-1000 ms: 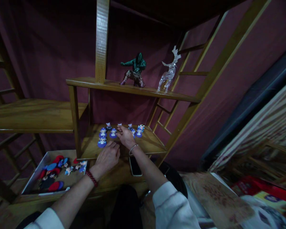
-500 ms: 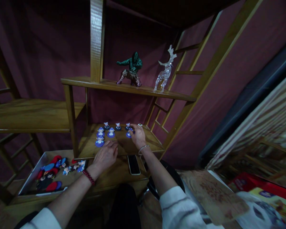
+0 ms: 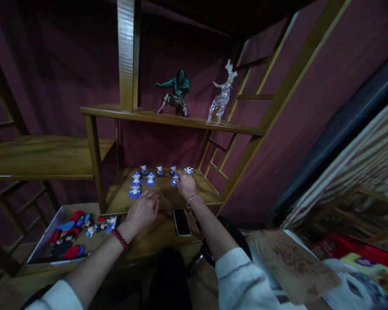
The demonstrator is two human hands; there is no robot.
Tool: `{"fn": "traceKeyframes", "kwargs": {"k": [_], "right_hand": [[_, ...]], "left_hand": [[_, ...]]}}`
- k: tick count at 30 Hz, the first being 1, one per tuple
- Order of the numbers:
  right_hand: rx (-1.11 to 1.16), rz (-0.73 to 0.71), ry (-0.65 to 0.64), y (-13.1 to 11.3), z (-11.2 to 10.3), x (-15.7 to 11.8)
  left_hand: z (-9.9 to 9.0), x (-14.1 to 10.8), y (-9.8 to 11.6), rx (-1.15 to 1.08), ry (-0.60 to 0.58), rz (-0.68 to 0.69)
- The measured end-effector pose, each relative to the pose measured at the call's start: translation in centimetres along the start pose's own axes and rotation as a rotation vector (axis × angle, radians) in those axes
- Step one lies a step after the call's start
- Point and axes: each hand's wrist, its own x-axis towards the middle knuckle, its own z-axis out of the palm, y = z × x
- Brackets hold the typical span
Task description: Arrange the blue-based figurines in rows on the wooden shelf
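Note:
On the lower wooden shelf [image 3: 168, 199], my right hand [image 3: 186, 185] has its fingers closed on a small purple-and-white figurine [image 3: 174, 179] with a round purple base. My left hand [image 3: 144, 209], with a red bead bracelet, rests at the shelf's front edge. Its fingers are bent together, and their tips and anything under them are hidden. Matching figurines stand at the left, one of them [image 3: 135, 190] nearest my left hand. Behind them is a row of figurines on dark bases, including one [image 3: 159, 171] in the middle. A white-and-blue figurine [image 3: 189, 170] stands just beyond my right hand.
A phone [image 3: 182, 222] lies below the shelf edge. At the lower left, an open box [image 3: 35, 249] holds several red, blue and black figurines. A green hooded figure [image 3: 180, 88] and a clear deer ornament [image 3: 222, 101] stand on the shelf above. A dark stool [image 3: 236, 234] is at the right.
My right hand has drawn slightly left and toward me, uncovering more of the white-and-blue figurine at the back right. My left hand stays in place. The camera view has shifted slightly.

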Motion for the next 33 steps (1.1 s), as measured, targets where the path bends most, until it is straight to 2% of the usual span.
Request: {"fn": "traceKeyframes", "kwargs": {"k": [17,33], "right_hand": [[0.173,-0.119,0.001,-2.4,0.4,0.7],[0.139,-0.102,-0.038,-2.8,1.3,1.0]], "left_hand": [[-0.2,0.0,0.2,0.021,-0.012,-0.019],[-0.3,0.0,0.3,0.039,-0.019,-0.018]]}}
